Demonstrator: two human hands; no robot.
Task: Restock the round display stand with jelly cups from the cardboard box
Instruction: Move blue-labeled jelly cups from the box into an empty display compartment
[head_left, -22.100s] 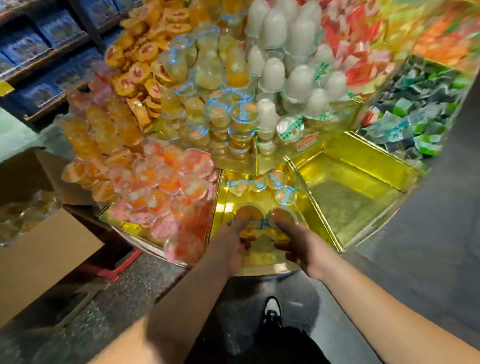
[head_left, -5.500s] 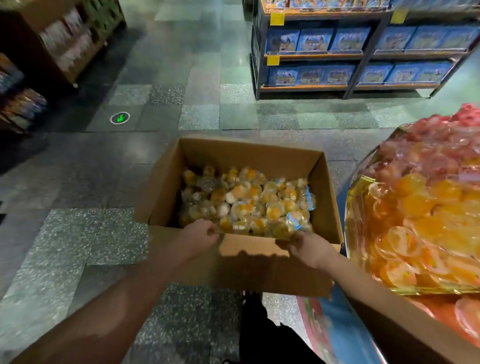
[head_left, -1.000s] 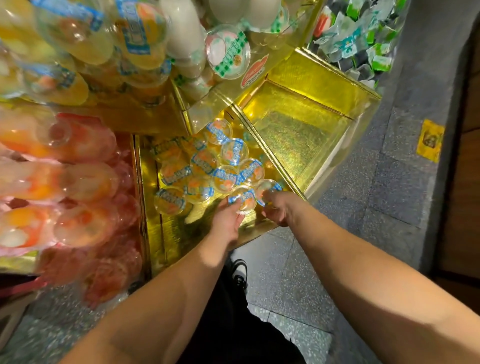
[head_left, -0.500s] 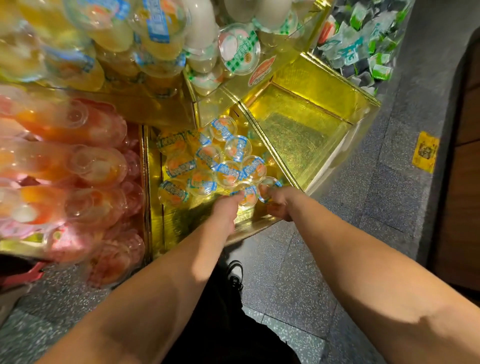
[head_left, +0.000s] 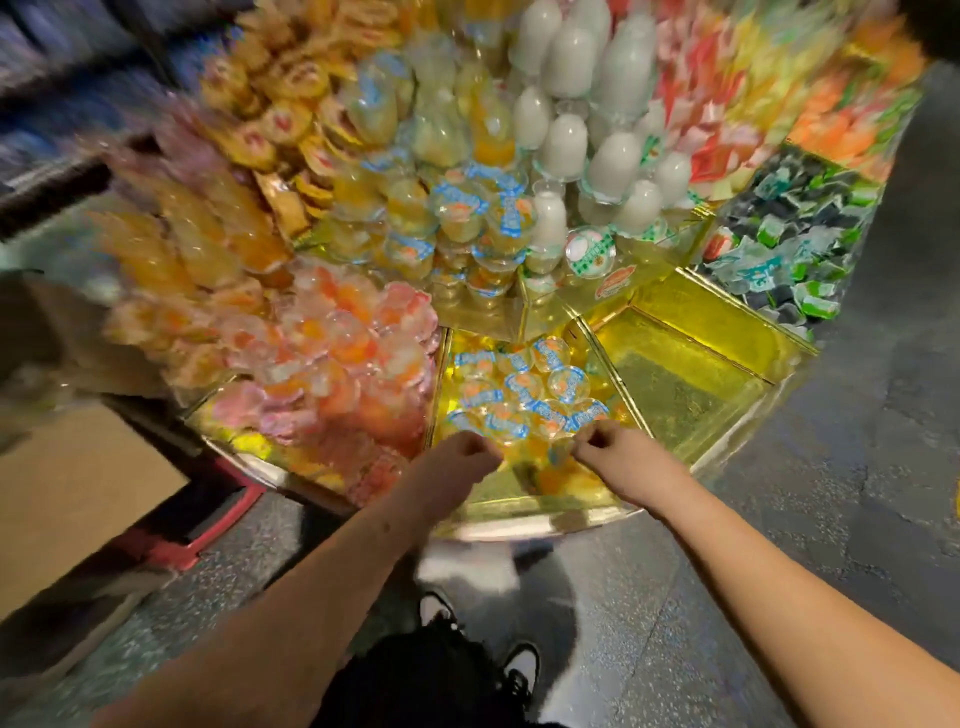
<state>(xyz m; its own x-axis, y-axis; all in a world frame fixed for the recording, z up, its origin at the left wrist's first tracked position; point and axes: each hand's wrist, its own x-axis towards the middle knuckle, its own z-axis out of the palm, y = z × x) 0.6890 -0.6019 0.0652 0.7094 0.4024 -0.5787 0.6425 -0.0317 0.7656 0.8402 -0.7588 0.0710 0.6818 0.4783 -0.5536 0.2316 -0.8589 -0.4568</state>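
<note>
Round display stand filling most of the view, tiered, gold-lined, split into wedge-shaped compartments. Piled high on the left side with pink and orange jelly packs; white bottle-shaped jellies stacked near the top; green and dark wrapped sweets in the wedge far right. Cardboard box standing on the floor at the left edge, just beside the stand, contents out of view, much blurred. Bare gold wedge right of centre, holding nothing visible. Next wedge to its left, directly in front of the person, partly stocked with jelly cups, clear with blue-and-orange lids, lying in a loose cluster toward the back and middle. Left hand and right hand both over the front of that wedge, fingers curled inward, near the closest cups. Whether either hand grips a cup: cannot tell, fingertips hidden and blurred. Black-and-white shoes on the grey floor below.
</note>
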